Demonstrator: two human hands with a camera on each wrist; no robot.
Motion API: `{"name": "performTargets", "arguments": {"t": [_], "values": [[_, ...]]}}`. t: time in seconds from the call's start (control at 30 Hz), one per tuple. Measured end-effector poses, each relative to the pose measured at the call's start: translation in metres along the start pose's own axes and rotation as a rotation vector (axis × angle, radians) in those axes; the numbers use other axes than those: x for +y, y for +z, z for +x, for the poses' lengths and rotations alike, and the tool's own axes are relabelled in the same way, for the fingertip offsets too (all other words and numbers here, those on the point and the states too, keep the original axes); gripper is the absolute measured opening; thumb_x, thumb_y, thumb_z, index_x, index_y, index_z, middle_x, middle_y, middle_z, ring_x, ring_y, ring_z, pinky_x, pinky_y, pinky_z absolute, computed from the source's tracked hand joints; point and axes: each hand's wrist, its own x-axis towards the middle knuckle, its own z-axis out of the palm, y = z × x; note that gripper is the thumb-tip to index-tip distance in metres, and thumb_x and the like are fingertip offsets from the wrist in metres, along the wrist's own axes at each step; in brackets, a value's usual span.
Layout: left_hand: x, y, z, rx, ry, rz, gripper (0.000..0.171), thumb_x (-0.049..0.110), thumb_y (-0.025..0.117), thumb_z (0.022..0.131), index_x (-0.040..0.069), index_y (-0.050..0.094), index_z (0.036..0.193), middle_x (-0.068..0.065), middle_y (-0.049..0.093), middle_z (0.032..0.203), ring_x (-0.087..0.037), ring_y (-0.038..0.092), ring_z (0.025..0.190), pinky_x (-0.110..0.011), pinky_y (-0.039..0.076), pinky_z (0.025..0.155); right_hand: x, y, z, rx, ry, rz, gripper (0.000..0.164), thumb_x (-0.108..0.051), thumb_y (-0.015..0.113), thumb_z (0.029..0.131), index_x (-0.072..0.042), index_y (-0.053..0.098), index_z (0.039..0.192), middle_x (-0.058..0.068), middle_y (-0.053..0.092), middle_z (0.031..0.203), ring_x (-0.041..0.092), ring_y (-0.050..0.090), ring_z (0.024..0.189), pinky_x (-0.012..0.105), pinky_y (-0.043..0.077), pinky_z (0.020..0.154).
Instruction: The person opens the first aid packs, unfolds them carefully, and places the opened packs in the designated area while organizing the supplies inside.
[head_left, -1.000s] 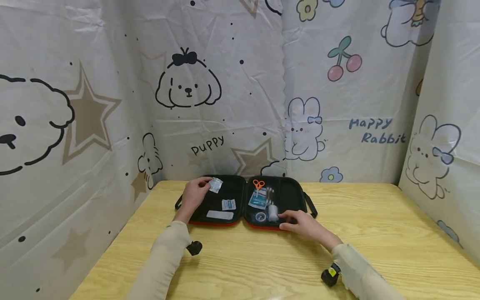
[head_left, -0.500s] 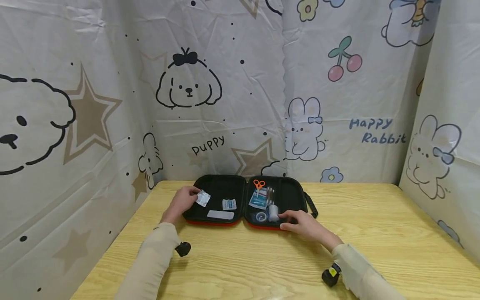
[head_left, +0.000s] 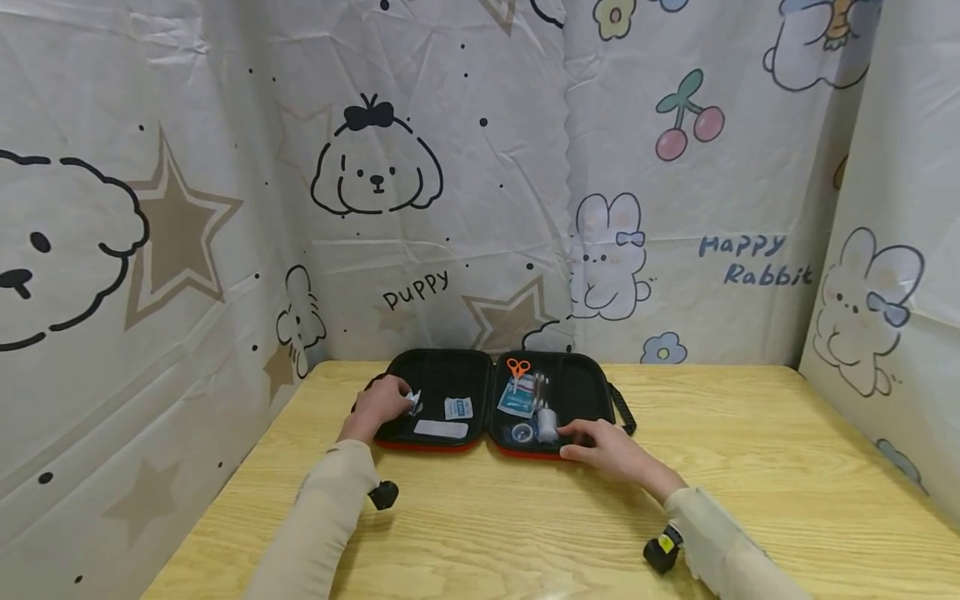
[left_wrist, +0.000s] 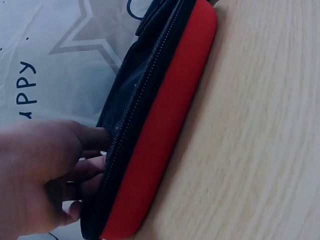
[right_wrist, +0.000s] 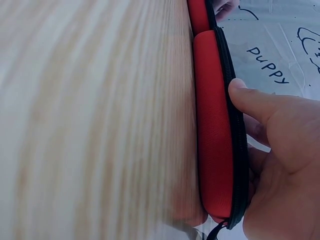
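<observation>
A zip-up first-aid case [head_left: 446, 379], red outside and black inside, lies unfolded on the table. My left hand [head_left: 381, 403] is over its left half, fingertips pinching a small silvery-white packet [head_left: 415, 402] that is mostly covered by the fingers. In the left wrist view the tips dip behind the zipped rim [left_wrist: 142, 95]. On the right half, my right hand [head_left: 609, 448] grips the front rim, thumb [right_wrist: 239, 85] on the zip edge and other fingers inside. Close to those fingers is a white bandage roll [head_left: 547, 426].
The left half also holds a white-and-blue sachet [head_left: 458, 408] and a white strip [head_left: 441, 429]. Orange-handled scissors [head_left: 517, 367], a blue packet [head_left: 516, 397], thin swabs [head_left: 541, 390] and a tape roll [head_left: 522, 432] lie in the right half. A patterned curtain [head_left: 465, 167] hangs behind.
My left hand first drew the packet from the left half's back toward its left edge, then came slightly right, turning the packet. My right hand stays at the rim.
</observation>
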Motion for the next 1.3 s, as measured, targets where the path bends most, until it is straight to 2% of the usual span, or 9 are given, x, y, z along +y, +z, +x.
{"name": "performTargets", "arguments": {"t": [0.27, 0.47, 0.63, 0.77, 0.83, 0.93, 1.07, 1.2, 1.3], "values": [[0.006, 0.002, -0.001, 0.005, -0.003, 0.01, 0.033, 0.023, 0.066, 0.093, 0.006, 0.068, 0.122, -0.016, 0.067, 0.124, -0.035, 0.059, 0.113, -0.063, 0.029, 0.108, 0.001, -0.002, 0.0, -0.009, -0.015, 0.007, 0.04, -0.034, 0.066, 0.095, -0.009, 0.067, 0.125, -0.006, 0.064, 0.082, 0.005, 0.05, 0.069, 0.023, 0.039, 0.063], [0.004, 0.004, 0.003, 0.076, -0.019, -0.013, 0.032, 0.023, 0.059, 0.098, 0.001, 0.068, 0.118, -0.017, 0.068, 0.119, -0.033, 0.062, 0.107, -0.053, 0.043, 0.101, 0.001, -0.003, 0.0, 0.0, -0.022, 0.004, 0.039, -0.034, 0.066, 0.095, -0.009, 0.067, 0.125, -0.007, 0.065, 0.082, 0.003, 0.051, 0.068, 0.022, 0.04, 0.064], [0.009, 0.004, 0.002, 0.058, 0.004, -0.04, 0.029, 0.017, 0.051, 0.098, -0.001, 0.068, 0.115, -0.017, 0.069, 0.115, -0.028, 0.063, 0.099, -0.047, 0.051, 0.092, 0.002, -0.002, 0.0, -0.006, -0.031, 0.005, 0.04, -0.034, 0.066, 0.095, -0.008, 0.067, 0.125, -0.006, 0.065, 0.083, 0.002, 0.05, 0.068, 0.023, 0.04, 0.063], [0.014, 0.009, 0.005, 0.025, 0.026, -0.079, 0.029, 0.013, 0.049, 0.097, 0.004, 0.062, 0.073, -0.007, 0.061, 0.072, -0.02, 0.058, 0.07, -0.034, 0.049, 0.067, 0.001, -0.003, -0.001, -0.012, -0.024, 0.009, 0.04, -0.033, 0.065, 0.096, -0.008, 0.066, 0.126, -0.006, 0.066, 0.083, 0.003, 0.051, 0.068, 0.023, 0.041, 0.063], [0.015, 0.009, 0.006, 0.007, 0.028, -0.114, 0.032, 0.013, 0.049, 0.097, 0.006, 0.054, 0.067, -0.003, 0.051, 0.064, -0.016, 0.052, 0.059, -0.03, 0.045, 0.059, 0.0, -0.003, -0.001, -0.011, -0.012, 0.008, 0.039, -0.032, 0.065, 0.096, -0.009, 0.067, 0.127, -0.006, 0.065, 0.083, 0.003, 0.052, 0.068, 0.023, 0.041, 0.063], [0.017, 0.007, 0.007, -0.007, 0.01, -0.187, 0.026, 0.016, 0.05, 0.099, -0.001, 0.065, 0.085, -0.01, 0.062, 0.078, -0.017, 0.059, 0.059, -0.03, 0.051, 0.058, 0.0, -0.003, 0.0, -0.003, -0.008, 0.001, 0.037, -0.032, 0.065, 0.096, -0.01, 0.067, 0.126, -0.006, 0.066, 0.083, 0.003, 0.052, 0.068, 0.023, 0.041, 0.064], [0.02, 0.004, 0.005, 0.018, -0.006, -0.187, 0.036, 0.017, 0.051, 0.1, -0.006, 0.061, 0.126, -0.022, 0.066, 0.119, -0.029, 0.07, 0.083, -0.04, 0.057, 0.077, -0.001, -0.004, 0.0, -0.002, -0.012, -0.001, 0.038, -0.033, 0.065, 0.096, -0.009, 0.067, 0.126, -0.006, 0.065, 0.083, 0.003, 0.051, 0.069, 0.023, 0.041, 0.063], [0.026, 0.004, 0.005, 0.072, 0.003, -0.154, 0.037, 0.017, 0.05, 0.1, -0.004, 0.06, 0.128, -0.022, 0.062, 0.129, -0.035, 0.063, 0.11, -0.048, 0.05, 0.095, -0.001, -0.003, 0.0, -0.007, 0.002, 0.004, 0.039, -0.032, 0.065, 0.096, -0.009, 0.067, 0.126, -0.006, 0.065, 0.083, 0.004, 0.05, 0.068, 0.023, 0.04, 0.063], [0.032, 0.006, 0.007, 0.124, 0.025, -0.178, 0.035, 0.019, 0.05, 0.1, 0.001, 0.062, 0.128, -0.018, 0.063, 0.128, -0.032, 0.063, 0.108, -0.047, 0.05, 0.095, -0.001, -0.003, -0.001, -0.009, 0.005, 0.007, 0.039, -0.032, 0.065, 0.096, -0.009, 0.067, 0.127, -0.006, 0.064, 0.082, 0.004, 0.05, 0.067, 0.023, 0.039, 0.062]]}}
